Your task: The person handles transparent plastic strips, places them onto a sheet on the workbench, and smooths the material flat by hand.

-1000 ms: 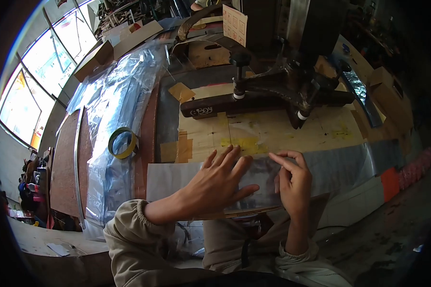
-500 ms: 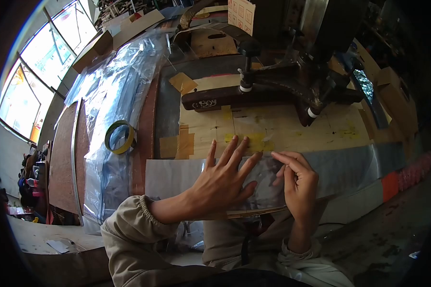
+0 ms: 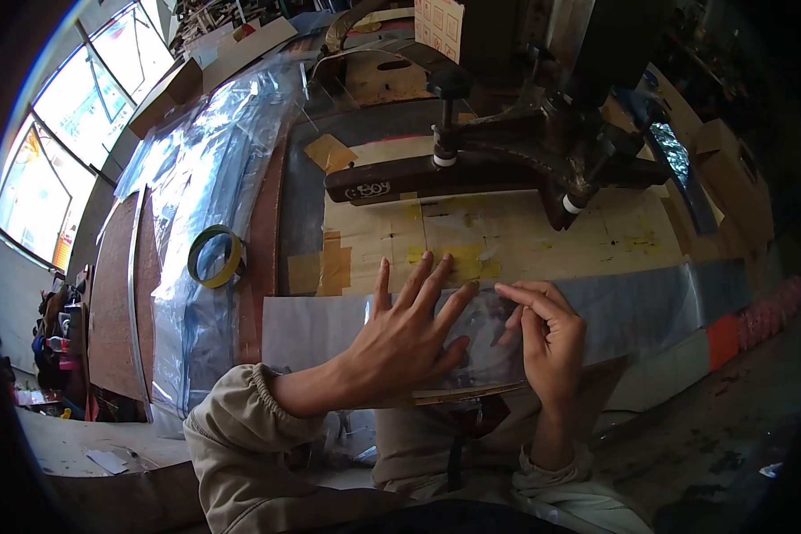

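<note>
My left hand [image 3: 399, 331] lies flat with its fingers spread, across a clear plastic sheet [image 3: 316, 327] along the near edge of the work surface. Its longer fingertips reach yellow tape [image 3: 482, 269] on a pale wooden board [image 3: 570, 247]. Just to the right, my right hand [image 3: 554, 343] is closed in a pinch over the same sheet, its index fingertip close to the left fingers. Whatever sits in that pinch, if anything, is too small to make out. Brown tape [image 3: 334, 265] covers the board's left end.
A dark machine bar [image 3: 489, 182] with a black knob [image 3: 449, 85] spans above the board. On the left, a tape roll [image 3: 215, 256] rests on a stack of plastic bags [image 3: 191, 311]. A cardboard box [image 3: 730, 182] stands at right.
The whole view has shifted slightly, so the scene sits a little further left. Both hands keep nearly the same pose and place on the sheet.
</note>
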Demonstrator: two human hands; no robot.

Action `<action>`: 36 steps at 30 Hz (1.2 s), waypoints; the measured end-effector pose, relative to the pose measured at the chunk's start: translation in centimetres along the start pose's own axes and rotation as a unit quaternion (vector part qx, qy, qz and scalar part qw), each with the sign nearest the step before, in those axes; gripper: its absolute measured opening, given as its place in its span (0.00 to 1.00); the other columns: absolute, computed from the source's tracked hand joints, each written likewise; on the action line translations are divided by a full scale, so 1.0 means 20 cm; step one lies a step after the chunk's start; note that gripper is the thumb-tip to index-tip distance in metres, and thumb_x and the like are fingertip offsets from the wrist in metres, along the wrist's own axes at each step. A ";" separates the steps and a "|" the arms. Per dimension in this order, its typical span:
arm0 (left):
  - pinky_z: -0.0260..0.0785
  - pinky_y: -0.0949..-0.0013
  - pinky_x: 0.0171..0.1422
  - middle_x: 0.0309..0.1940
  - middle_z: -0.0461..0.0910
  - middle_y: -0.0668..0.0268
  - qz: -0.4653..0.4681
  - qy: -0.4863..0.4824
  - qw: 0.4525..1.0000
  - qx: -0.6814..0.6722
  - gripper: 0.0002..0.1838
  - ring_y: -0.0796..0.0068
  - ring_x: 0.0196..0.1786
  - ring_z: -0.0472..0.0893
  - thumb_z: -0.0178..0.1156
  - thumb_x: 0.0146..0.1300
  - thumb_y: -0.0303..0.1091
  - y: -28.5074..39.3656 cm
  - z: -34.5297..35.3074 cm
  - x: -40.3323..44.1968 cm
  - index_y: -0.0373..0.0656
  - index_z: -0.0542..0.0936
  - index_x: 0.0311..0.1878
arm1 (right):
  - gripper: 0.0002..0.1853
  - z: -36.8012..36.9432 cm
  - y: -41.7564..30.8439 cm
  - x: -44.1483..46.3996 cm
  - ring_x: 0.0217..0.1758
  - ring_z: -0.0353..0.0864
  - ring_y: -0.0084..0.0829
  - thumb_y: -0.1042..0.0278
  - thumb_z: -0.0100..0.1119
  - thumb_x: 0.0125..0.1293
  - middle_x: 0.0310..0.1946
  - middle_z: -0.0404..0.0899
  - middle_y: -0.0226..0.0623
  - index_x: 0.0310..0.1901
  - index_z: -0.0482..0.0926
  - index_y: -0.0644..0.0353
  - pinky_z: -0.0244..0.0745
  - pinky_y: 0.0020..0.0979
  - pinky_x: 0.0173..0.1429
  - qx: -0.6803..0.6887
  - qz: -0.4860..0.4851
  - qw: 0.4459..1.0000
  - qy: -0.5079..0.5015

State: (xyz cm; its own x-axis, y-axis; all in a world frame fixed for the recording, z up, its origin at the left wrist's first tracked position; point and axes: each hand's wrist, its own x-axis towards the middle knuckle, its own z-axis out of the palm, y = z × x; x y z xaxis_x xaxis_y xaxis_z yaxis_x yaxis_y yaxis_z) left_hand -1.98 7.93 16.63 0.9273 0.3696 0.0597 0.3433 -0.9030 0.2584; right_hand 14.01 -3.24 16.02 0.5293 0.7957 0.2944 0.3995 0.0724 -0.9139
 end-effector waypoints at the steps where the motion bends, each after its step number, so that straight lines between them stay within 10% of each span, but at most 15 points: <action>1: 0.36 0.28 0.74 0.74 0.51 0.45 -0.001 -0.003 1.000 -0.004 0.32 0.43 0.78 0.50 0.51 0.69 0.47 0.00 0.00 0.00 0.48 0.58 0.74 | 0.18 0.00 0.00 0.00 0.27 0.80 0.21 0.89 0.46 0.63 0.40 0.81 0.38 0.46 0.84 0.65 0.75 0.23 0.33 0.003 0.001 1.000 -0.002; 36: 0.43 0.29 0.73 0.71 0.53 0.34 0.030 0.033 0.999 -0.028 0.30 0.33 0.75 0.52 0.53 0.63 0.42 -0.10 0.00 0.12 0.42 0.65 0.67 | 0.16 0.01 0.10 0.13 0.34 0.83 0.26 0.89 0.46 0.67 0.39 0.79 0.39 0.44 0.84 0.65 0.77 0.25 0.40 0.003 -0.016 1.000 -0.007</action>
State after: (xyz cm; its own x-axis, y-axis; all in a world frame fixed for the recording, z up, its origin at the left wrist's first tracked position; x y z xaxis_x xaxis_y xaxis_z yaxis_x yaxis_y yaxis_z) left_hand -0.53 10.61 16.14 0.9338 0.3297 0.1394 0.2761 -0.9112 0.3058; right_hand 16.04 -0.95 14.91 0.5048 0.8018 0.3198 0.4115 0.1021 -0.9057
